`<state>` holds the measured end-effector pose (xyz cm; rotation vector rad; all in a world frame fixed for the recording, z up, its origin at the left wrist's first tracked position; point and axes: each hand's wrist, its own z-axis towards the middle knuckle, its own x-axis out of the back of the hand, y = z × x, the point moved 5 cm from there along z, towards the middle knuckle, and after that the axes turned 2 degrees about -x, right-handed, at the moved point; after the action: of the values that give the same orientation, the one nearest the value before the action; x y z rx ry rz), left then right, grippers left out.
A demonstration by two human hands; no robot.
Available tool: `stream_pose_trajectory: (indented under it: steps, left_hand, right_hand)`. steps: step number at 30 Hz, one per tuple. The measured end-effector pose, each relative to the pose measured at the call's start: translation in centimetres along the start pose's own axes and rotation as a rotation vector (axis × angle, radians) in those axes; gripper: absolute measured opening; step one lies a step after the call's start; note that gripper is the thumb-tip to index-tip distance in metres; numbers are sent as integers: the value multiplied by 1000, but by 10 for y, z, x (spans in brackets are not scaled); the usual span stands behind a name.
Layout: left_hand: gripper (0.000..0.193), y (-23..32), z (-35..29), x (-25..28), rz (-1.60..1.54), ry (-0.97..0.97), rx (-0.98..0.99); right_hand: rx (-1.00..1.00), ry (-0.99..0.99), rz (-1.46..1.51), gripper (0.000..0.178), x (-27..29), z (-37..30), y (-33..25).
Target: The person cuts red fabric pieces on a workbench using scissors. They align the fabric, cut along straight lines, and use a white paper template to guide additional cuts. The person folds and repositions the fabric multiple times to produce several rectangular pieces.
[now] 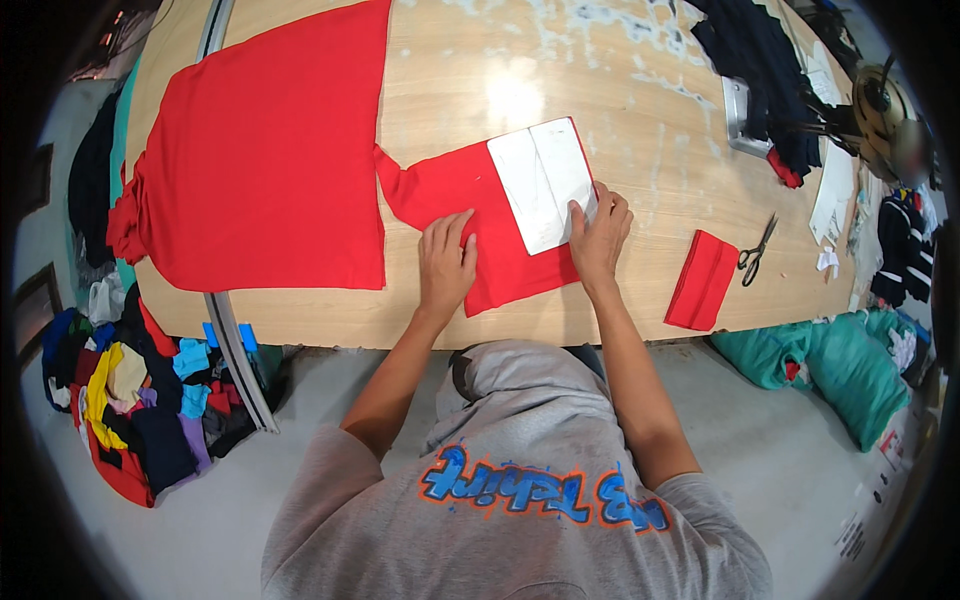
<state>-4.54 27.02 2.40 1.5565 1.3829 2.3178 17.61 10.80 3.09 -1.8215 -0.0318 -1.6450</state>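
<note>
A piece of red fabric (440, 180) lies on the wooden table in front of me. On its right part rests a white rectangular template (540, 190) with a crease or line across it. My left hand (446, 262) lies on the fabric left of the template, open, its fingers stretched out. My right hand (602, 235) is at the template's right edge, with the thumb on the white surface and the fingers apart from it along the fabric's edge. What lies under the right palm is hidden.
A large red fabric panel (280, 160) covers the table's left. Right of my hands are a folded red cloth (701, 280) and black scissors (758, 252). Dark garments (755, 70) lie at the far right. A cloth pile (150, 410) and green sacks (820, 365) sit below the table edge.
</note>
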Motion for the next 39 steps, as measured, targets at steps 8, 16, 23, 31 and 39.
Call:
stream_pose_trajectory:
  steps: [8,16,23,31,39]
  left_hand:
    - [47,-19,-37,5,167,37,-66]
    - [50,-15,-37,2,152,72,-40]
    - [49,-17,-40,4,149,103,-50]
    - [46,-9,-39,7,165,136,-69]
    - [41,47,1,-33,-460,-30,256]
  right_hand:
    - [89,-137,-138,93,-8,-26,-23]
    - [50,-102,-143,91,-10,-31,-24]
    - [-29,-88,64,95,-1,-18,-15]
    - [-6,-76,88,83,1,2,1]
    - [28,-39,62,69,1,-9,3]
